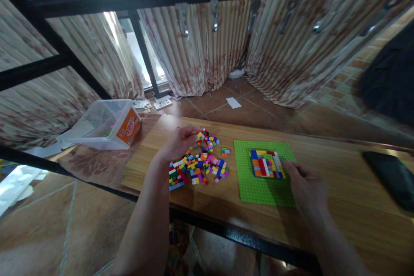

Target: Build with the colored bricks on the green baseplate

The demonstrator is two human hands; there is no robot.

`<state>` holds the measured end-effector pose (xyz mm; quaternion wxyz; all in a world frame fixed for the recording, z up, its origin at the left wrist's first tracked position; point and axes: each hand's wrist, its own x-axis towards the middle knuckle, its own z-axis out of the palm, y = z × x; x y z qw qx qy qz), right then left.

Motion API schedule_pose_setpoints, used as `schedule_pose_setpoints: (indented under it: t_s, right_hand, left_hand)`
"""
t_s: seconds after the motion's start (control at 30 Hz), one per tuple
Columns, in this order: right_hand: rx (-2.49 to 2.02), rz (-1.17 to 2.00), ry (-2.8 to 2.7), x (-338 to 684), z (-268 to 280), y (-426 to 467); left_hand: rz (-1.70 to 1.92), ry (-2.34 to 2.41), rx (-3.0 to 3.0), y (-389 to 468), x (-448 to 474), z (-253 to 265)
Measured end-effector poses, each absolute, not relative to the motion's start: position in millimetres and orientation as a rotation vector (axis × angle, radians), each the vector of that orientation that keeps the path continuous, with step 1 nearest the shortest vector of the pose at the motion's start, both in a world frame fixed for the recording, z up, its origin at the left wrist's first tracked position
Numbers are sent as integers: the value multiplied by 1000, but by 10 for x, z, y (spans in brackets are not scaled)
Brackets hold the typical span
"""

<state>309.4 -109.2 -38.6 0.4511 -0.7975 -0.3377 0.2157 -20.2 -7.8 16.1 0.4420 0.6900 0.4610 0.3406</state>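
A long wooden counter runs across a tiled room hung with striped curtains, and a person leans over it with both bare arms stretched forward. At the counter's far left end, on a patterned brown cloth, a clear plastic storage box with an orange label lies tipped on its side. A dark flat object, possibly a phone, rests at the right edge.

Near the middle lies a green baseplate, flat and square to the counter's front edge. On its upper half sits a small rectangular panel of bricks in blue, red, orange, yellow and white, pressed onto the studs. Just left of the plate spreads a loose pile of small coloured bricks, with a few orange and green strays lying between the pile and the plate.

The left hand rests on the far edge of the pile, fingers curled downward among the bricks; whether they pinch one cannot be told. The right hand hovers over the plate's lower right corner, fingers loosely bent with the tips just beside the panel's right edge, apparently empty.

The risks look modest: the left forearm crosses close to the pile and could sweep bricks toward the front edge and onto the floor, and pressure from the right hand on the unanchored plate could make it slide or loosen the panel
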Motion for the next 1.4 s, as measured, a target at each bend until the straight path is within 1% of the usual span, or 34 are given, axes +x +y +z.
schedule_pose_setpoints:
  t_s: [0.37, 0.53, 0.9, 1.1, 1.23, 1.3, 1.4]
  right_hand:
    - [-1950, 514, -880, 3122, -417, -1090]
    - [-1920, 509, -877, 3128, -441, -1078]
    - [-1859, 534, -921, 3111, -445, -1085]
    - [-1837, 530, -912, 3101, -434, -1086]
    - [-1839, 539, -914, 3085, -405, -1084]
    - [-1783, 516, -993, 3065, -400, -1089]
    - [-1590, 425, -1262, 3000, -383, -1120]
  left_hand:
    - [662, 1146, 1760, -108, -73, 143]
    - [685, 1205, 1912, -62, -45, 48]
    - [619, 1066, 2001, -135, 259, 20]
    - [511, 995, 1862, -235, 467, 17]
    - [575, 929, 1667, -328, 662, -15]
    - [603, 889, 1531, -377, 770, -61]
    - [603, 836, 1362, -446, 925, -142]
